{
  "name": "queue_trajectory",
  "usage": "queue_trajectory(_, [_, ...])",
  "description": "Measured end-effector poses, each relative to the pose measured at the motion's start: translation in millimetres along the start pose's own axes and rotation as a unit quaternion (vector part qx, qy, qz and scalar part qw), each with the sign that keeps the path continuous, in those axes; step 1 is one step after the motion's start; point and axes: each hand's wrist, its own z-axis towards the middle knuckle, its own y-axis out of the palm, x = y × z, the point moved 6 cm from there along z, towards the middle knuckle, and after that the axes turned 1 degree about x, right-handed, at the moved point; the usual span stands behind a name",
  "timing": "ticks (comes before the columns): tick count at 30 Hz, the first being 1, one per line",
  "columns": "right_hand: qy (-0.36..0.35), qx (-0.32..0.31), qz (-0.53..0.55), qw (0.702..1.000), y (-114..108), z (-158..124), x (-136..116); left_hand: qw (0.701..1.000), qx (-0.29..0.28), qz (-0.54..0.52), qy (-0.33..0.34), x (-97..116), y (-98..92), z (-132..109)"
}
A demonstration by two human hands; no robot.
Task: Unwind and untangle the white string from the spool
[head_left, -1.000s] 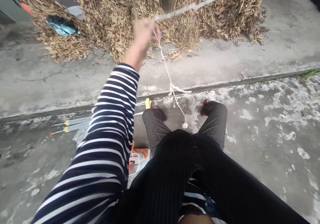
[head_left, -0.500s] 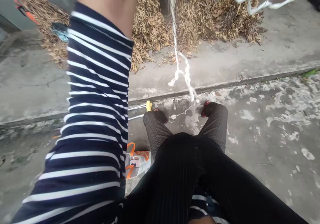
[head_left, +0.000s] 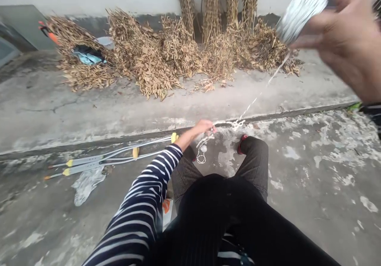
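Raised at the upper right, my right hand (head_left: 345, 34) is closed round a wound ball of white string (head_left: 305, 14). From the ball a taut strand (head_left: 258, 96) slants down to a tangled, knotted bit of the string (head_left: 237, 125) low in front of me. My left hand (head_left: 206, 127) is down by my left foot, its fingers closed on the white cord that runs to that knot; motion blurs the fingertips. Below it, a loose loop of cord (head_left: 201, 159) and a small pale lump (head_left: 203, 148) hang or lie near my left leg; I cannot tell which.
A pair of crutches (head_left: 101, 161) lies on the concrete to the left, beside a crumpled clear plastic bag (head_left: 87, 184). Dried plant bundles (head_left: 154, 56) lean on the wall, with a blue and black cloth (head_left: 89, 55) among them. A low step edge (head_left: 297, 109) crosses ahead. An orange-and-white bag (head_left: 167, 206) is partly hidden.
My left arm has come down from high in the view, and my left hand now grips the cord low down. The right hand with the string ball has come into view at the upper right.
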Motion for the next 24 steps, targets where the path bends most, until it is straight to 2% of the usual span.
queue_trajectory(2, [0.027,-0.007,0.036,0.999,17,-8,6,0.999,0.020,0.020,-0.027,-39,3.8,-3])
queue_trajectory(3, [0.048,-0.023,0.047,0.997,28,-12,13,0.998,0.038,0.027,-0.029,-50,3.4,-5])
queue_trajectory(4, [0.070,-0.047,0.053,0.995,40,-17,20,0.997,0.060,0.032,-0.029,-56,1.8,-6])
queue_trajectory(6, [0.099,-0.093,0.062,0.989,62,-26,35,0.993,0.106,0.034,-0.023,-56,-3.1,-4])
queue_trajectory(9, [0.102,-0.163,0.087,0.977,93,-40,54,0.989,0.146,0.015,0.010,-26,-6.5,12])
queue_trajectory(12, [0.074,-0.214,0.115,0.967,116,-52,66,0.977,0.131,-0.085,0.147,32,1.9,25])
queue_trajectory(14, [0.068,-0.230,0.124,0.963,127,-56,74,0.947,0.107,-0.174,0.248,69,12.6,23])
queue_trajectory(16, [0.070,-0.229,0.130,0.962,132,-57,81,0.924,0.095,-0.232,0.289,92,25.6,18])
queue_trajectory(18, [0.084,-0.221,0.138,0.962,135,-56,88,0.916,0.111,-0.260,0.285,102,37.0,12])
queue_trajectory(21, [0.117,-0.210,0.153,0.959,135,-54,96,0.914,0.136,-0.260,0.282,106,46.4,3])
queue_trajectory(24, [0.149,-0.175,0.163,0.959,128,-50,103,0.922,0.115,-0.234,0.287,99,48.4,-4])
